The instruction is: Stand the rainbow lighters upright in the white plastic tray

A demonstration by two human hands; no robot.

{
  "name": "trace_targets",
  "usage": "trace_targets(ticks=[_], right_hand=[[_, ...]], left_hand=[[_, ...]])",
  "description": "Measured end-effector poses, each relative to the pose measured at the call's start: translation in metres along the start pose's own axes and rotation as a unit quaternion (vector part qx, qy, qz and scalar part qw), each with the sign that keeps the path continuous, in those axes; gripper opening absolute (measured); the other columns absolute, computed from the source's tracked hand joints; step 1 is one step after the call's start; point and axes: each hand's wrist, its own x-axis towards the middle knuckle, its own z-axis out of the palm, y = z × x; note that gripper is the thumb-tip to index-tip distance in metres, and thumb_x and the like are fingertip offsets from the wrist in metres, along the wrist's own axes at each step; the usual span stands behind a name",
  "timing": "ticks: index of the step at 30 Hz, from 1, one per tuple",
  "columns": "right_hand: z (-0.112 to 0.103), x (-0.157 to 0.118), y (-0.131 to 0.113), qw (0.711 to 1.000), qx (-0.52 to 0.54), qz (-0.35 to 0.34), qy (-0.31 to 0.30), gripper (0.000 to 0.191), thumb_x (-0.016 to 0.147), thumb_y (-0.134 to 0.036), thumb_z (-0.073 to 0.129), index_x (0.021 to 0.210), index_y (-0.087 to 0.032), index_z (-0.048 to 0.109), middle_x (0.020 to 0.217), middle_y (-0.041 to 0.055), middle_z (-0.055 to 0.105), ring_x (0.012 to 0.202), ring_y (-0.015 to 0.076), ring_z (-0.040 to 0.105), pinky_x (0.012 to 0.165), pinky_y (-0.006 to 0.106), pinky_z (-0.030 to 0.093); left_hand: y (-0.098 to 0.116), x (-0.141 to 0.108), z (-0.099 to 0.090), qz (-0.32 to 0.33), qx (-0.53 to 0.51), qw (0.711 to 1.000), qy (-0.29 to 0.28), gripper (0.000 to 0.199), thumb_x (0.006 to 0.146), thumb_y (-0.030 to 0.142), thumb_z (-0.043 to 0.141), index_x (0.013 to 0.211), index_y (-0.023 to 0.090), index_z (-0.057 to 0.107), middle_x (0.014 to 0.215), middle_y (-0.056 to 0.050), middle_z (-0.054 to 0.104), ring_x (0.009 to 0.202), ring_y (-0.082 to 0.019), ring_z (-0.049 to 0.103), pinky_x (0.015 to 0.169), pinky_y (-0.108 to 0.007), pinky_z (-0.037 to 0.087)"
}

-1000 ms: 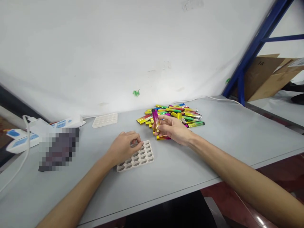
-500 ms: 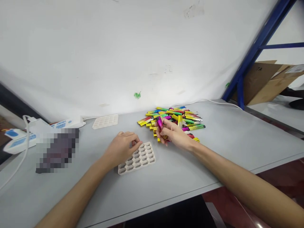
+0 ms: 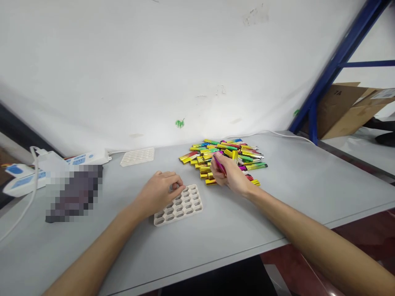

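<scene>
My right hand [image 3: 230, 170] is closed round a shiny purple lighter [image 3: 219, 165], just over the near side of a heap of lighters [image 3: 210, 158]. Most of the held lighter is hidden by the fingers. The heap is metallic yellow, red, green, blue and purple, its pieces lying at many angles. To the left, my left hand [image 3: 162, 189] has curled fingers, with thumb and forefinger gripping the far left edge of a whitish tray [image 3: 185, 207]. Rows of oval holes fill this tray, and those I can see hold nothing. The hand covers its upper left part.
A second pale tray [image 3: 137, 157] lies by the wall. Power strips [image 3: 88, 158] with a white cable and a blurred dark item [image 3: 77, 193] are at the left. A blue metal frame [image 3: 313, 119] and a cardboard box [image 3: 345, 107] stand at the right.
My right hand has turned and its fingers have wrapped further round the purple lighter, hiding the black end that showed before. My left hand and the tray stay in place.
</scene>
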Motion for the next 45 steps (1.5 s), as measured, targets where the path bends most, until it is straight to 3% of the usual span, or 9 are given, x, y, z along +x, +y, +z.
trace_targets(ticks=[4,10,14,18,37,45], right_hand=[[0.0,0.0,0.0,0.999,0.003,-0.036,0.021,0.041,0.095,-0.06,0.046,0.079,-0.022,0.047,0.062,-0.0074,0.029,0.048,0.0078,0.021,0.044,0.023,0.017],[0.0,0.0,0.0,0.998,-0.025,-0.053,0.027,0.046,0.093,-0.066,0.045,0.09,-0.021,0.057,0.062,-0.0064,0.029,0.049,0.009,0.026,0.046,0.023,0.022],[0.001,0.0,-0.001,0.999,-0.037,-0.027,0.023,0.053,0.091,-0.069,0.044,0.074,-0.02,0.054,0.056,-0.0074,0.023,0.047,0.0088,0.018,0.045,0.024,0.016],[-0.001,0.0,0.0,0.997,-0.059,-0.003,0.044,0.06,0.092,-0.07,0.04,0.057,-0.021,0.039,0.049,-0.0077,0.017,0.045,0.0083,0.013,0.044,0.026,0.012],[0.002,-0.001,-0.002,0.992,-0.12,0.019,0.039,0.061,0.095,-0.066,0.034,0.053,-0.021,0.038,0.047,-0.0059,0.021,0.044,0.009,0.016,0.044,0.027,0.014],[0.004,-0.003,-0.004,0.99,-0.136,0.017,0.041,0.062,0.094,-0.067,0.035,0.053,-0.021,0.038,0.047,-0.006,0.021,0.044,0.0091,0.016,0.045,0.028,0.014]], left_hand=[[0.0,-0.001,0.0,-0.006,-0.002,1.0,-0.003,0.025,0.095,0.042,0.049,0.084,0.025,0.063,0.076,0.004,0.063,0.068,-0.015,0.055,0.077,-0.035,0.036],[-0.002,0.0,0.001,-0.008,-0.004,1.0,-0.01,0.024,0.096,0.042,0.048,0.086,0.025,0.063,0.076,0.004,0.063,0.068,-0.015,0.055,0.076,-0.034,0.038],[-0.001,0.0,0.0,-0.012,-0.005,1.0,-0.008,0.026,0.096,0.043,0.047,0.088,0.025,0.063,0.077,0.003,0.064,0.068,-0.015,0.055,0.076,-0.034,0.04],[0.001,-0.001,-0.001,-0.013,-0.003,1.0,-0.008,0.029,0.096,0.044,0.046,0.089,0.025,0.066,0.079,0.003,0.066,0.067,-0.015,0.055,0.075,-0.034,0.042],[0.007,-0.002,-0.007,-0.011,-0.013,1.0,-0.019,0.029,0.097,0.04,0.045,0.088,0.026,0.069,0.081,0.002,0.065,0.07,-0.015,0.057,0.07,-0.029,0.042],[0.009,0.008,0.001,-0.026,-0.057,0.998,-0.006,0.029,0.096,0.039,0.046,0.087,0.024,0.069,0.084,0.0,0.065,0.077,-0.016,0.06,0.073,-0.031,0.045]])
